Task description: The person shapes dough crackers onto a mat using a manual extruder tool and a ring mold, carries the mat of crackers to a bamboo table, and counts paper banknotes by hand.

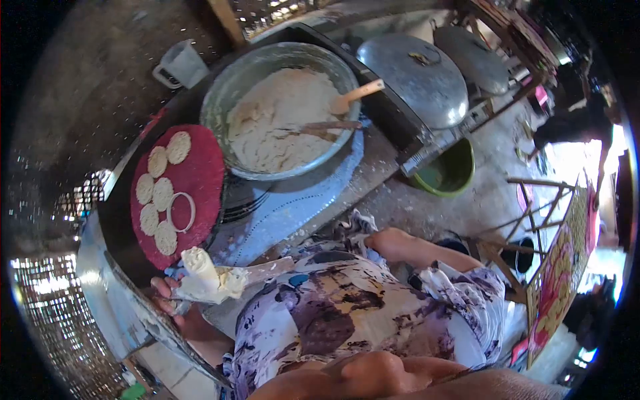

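Fingers (160, 287) of the left hand (189, 320) are curled around a dough-caked cylinder (203, 270), beside the near edge of a round maroon mat (203, 150); a flat wooden paddle (270, 268) sticks out next to it. The right hand (381, 241) is by some crumpled patterned cloth (360, 223); its fingers are hidden, so I cannot tell whether they grip it.

Six pale discs of squiggly, noodle-like dough (163, 194) lie on the mat, and a thin white ring (193, 212) overlaps the edges of some. Beside the mat, a wide round basin (212, 110) holds lumpy, floury dough (280, 123), with a wooden spoon (357, 97) and a darker stick (333, 125) leaning across its rim. Beyond stands a translucent plastic pitcher (183, 65). Right of the basin are a domed metal lid (407, 83) and a green tub (460, 177).
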The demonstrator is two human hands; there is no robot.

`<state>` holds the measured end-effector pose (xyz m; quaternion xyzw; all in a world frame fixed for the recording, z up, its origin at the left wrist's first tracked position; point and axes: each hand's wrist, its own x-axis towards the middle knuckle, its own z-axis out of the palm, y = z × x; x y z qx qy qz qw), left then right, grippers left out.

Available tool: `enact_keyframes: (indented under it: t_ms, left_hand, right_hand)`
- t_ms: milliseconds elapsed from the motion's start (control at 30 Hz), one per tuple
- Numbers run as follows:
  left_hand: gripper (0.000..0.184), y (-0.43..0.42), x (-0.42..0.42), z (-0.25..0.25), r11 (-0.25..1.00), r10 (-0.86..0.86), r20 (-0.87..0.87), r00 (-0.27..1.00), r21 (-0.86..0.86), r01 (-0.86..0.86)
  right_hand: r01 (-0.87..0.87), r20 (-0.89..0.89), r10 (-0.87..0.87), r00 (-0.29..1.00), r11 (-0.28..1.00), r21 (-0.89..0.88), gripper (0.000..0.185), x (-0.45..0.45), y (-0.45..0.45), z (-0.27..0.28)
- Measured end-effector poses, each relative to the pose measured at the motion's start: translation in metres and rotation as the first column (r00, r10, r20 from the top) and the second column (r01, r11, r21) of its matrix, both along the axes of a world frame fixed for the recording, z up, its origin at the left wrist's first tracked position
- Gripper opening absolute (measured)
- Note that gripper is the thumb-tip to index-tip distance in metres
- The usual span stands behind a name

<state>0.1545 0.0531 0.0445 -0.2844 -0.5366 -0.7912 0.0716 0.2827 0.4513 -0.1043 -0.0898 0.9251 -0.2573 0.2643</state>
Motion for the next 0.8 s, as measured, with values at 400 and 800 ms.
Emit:
enact_keyframes:
  t_ms: [400,800]
  left_hand:
    - [0.035,-0.001,0.011,0.010,0.988,0.126,-0.035,0.991,0.092,-0.122]
    - [0.036,-0.008,0.015,-0.002,0.961,0.182,-0.015,0.983,0.214,-0.175]
  right_hand:
    - [0.137,-0.082,-0.196,0.977,0.877,-0.460,0.025,-0.074,0.030,0.055]
    - [0.676,0.498,-0.470,0.728,0.377,-0.633,0.030,-0.175,-0.090,-0.077]
